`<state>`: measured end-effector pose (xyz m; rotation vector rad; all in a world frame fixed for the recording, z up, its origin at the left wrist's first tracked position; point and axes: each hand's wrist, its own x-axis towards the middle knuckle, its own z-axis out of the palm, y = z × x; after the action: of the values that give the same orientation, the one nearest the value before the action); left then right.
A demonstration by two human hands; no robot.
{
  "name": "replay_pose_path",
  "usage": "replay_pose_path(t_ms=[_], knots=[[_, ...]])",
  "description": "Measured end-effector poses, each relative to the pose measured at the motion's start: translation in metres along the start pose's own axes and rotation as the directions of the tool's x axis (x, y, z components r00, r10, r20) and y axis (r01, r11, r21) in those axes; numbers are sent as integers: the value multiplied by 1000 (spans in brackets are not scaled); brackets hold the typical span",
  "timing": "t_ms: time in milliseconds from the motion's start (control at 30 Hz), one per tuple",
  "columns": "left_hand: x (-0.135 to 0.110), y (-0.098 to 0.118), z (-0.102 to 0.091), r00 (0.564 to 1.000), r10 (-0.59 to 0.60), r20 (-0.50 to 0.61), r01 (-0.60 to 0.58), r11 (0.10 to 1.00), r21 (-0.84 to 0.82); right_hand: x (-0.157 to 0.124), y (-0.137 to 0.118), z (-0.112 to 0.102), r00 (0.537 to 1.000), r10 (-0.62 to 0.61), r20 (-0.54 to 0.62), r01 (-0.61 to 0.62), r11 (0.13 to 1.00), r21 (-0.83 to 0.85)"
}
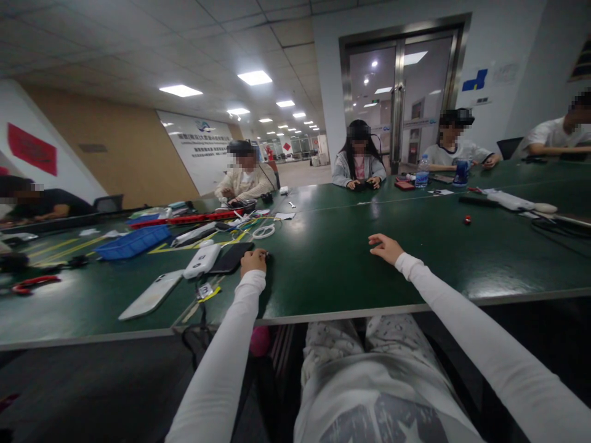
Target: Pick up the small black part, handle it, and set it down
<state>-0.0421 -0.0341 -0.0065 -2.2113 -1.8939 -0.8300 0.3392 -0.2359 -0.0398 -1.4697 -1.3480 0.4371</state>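
Note:
My left hand (253,261) is closed and rests low over the green table (318,271). A small dark object (268,255) shows at its fingertips; its kind cannot be made out. Just left of that hand lie a flat black device (232,257) and a white rounded device (202,261) with a dark round mark. A white phone (152,295) lies nearer the table edge, with a numbered tag (205,290) on a strap close by. Over the table's right half, my right hand (386,248) hovers with fingers apart and nothing in them.
A blue basket (133,242), cables, a coiled white cord (263,231) and tools crowd the left side. Several people sit around the far sides. A water bottle (422,171), a blue can (460,173) and a small red object (467,219) stand or lie to the right.

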Motion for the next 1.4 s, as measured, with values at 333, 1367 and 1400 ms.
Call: replay_pose_path(t_ms=[333, 1367, 1400], knots=[[-2, 3, -7, 997, -72, 21, 73, 997, -26, 0, 2, -1, 1000, -4, 13, 4, 1000, 4], [-7, -8, -21, 977, -213, -4, 209, 962, -177, 0, 4, 0, 999, -2, 43, 2, 1000, 4], [-7, -7, -22, 978, -210, -4, 205, 960, -190, 0, 4, 0, 999, -2, 43, 1, 1000, 4]])
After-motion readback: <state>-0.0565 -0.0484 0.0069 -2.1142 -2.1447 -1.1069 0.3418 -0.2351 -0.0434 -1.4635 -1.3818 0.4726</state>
